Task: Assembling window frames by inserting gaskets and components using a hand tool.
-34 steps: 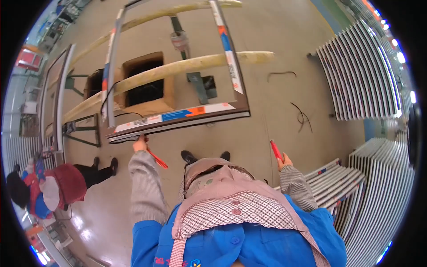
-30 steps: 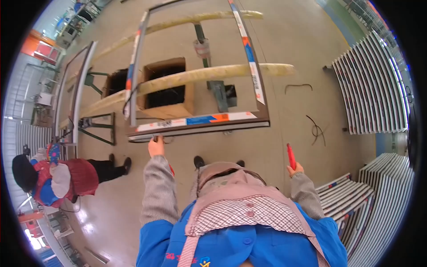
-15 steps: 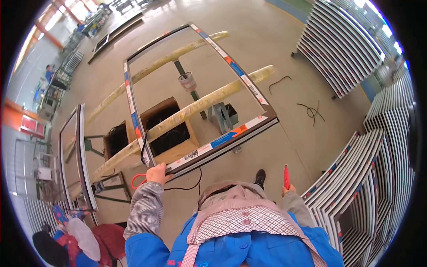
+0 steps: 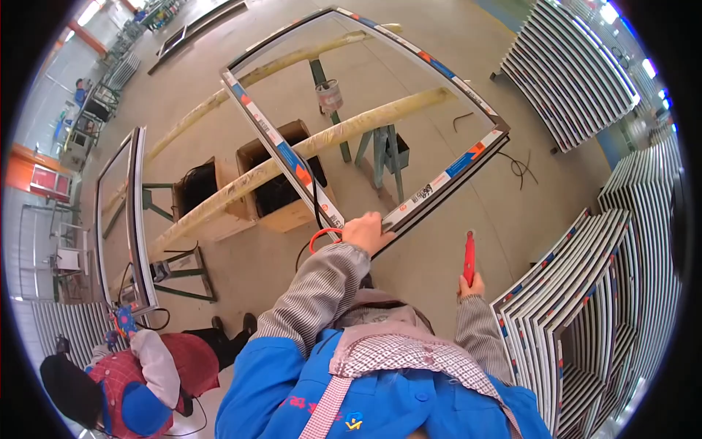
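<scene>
The large dark rectangular frame (image 4: pixel 428 192), its face banded with white, blue and orange strips, lies before you across two bars. Your left hand (image 4: pixel 365 233) curls around its nearest corner, with a red loop (image 4: pixel 319 235) beside the wrist; what the loop belongs to cannot be told. Your right hand (image 4: pixel 472 284), well apart from the frame, is closed around a slim red tool (image 4: pixel 470 252). The frame is probably stiff, unwieldy more than heavy, and smooth enough to slip; opposite sides near the corners should offer you the surest hold. Whether a pane fills it is unclear; treat it as fragile. The surface consists of yellow-wrapped bars (image 4: pixel 219 203) on green stands, above open cardboard boxes (image 4: pixel 294 220). Black cord (image 4: pixel 520 170) lies on the floor; stacked frames (image 4: pixel 578 88) stand rightward; a co-worker (image 4: pixel 121 377) attends a second frame (image 4: pixel 139 219) leftward.
</scene>
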The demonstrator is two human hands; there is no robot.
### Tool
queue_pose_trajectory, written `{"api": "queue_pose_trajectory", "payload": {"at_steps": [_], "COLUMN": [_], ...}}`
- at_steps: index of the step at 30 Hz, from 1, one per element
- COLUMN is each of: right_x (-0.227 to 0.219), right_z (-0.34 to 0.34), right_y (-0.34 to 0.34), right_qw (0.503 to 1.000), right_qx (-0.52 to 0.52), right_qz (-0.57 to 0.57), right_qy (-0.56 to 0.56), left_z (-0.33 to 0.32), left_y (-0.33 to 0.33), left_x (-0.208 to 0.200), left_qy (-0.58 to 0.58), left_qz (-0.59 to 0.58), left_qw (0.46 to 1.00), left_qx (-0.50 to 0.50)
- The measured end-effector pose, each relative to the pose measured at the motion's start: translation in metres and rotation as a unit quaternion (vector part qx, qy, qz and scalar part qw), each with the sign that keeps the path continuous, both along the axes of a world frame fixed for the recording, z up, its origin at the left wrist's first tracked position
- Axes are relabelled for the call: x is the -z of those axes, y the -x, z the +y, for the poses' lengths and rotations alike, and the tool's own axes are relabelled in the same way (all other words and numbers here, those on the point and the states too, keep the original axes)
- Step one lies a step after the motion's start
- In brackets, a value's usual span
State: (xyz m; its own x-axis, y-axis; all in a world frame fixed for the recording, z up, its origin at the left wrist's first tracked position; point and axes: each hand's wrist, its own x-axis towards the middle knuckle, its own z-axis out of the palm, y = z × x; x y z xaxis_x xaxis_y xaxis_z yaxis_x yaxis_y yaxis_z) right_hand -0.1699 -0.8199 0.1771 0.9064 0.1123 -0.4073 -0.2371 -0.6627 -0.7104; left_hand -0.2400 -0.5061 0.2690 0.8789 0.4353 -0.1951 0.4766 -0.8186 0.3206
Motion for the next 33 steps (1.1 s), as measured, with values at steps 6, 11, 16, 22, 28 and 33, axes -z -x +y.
{"api": "queue_pose_trajectory", "payload": {"at_steps": [6,11,16,22,28,33], "right_x": [-0.01,-0.022,-0.059,-0.082,-0.096,-0.075], "right_z": [-0.007,-0.002,0.044,0.129,0.234,0.244], "right_y": [0.034,0.06,0.065,0.07,0.056,0.041], "right_qw": [0.998,0.998,0.993,0.895,0.842,0.85], "right_qx": [0.018,-0.009,-0.043,-0.241,-0.348,-0.33], "right_qz": [-0.039,-0.044,-0.007,-0.375,-0.411,-0.38], "right_qy": [-0.052,-0.043,-0.108,-0.027,0.041,0.158], "left_z": [0.071,0.128,0.171,0.227,0.245,0.222], "left_y": [0.042,0.06,0.108,0.343,0.487,0.294], "left_x": [0.015,0.037,0.088,0.17,0.291,0.195], "left_qy": [-0.049,0.139,0.143,0.132,0.35,0.18], "left_qz": [-0.273,-0.194,-0.334,-0.006,-0.038,-0.076], "left_qw": [0.925,0.923,0.865,0.781,0.702,0.73], "left_qx": [-0.261,-0.303,-0.346,-0.611,-0.619,-0.655]}}
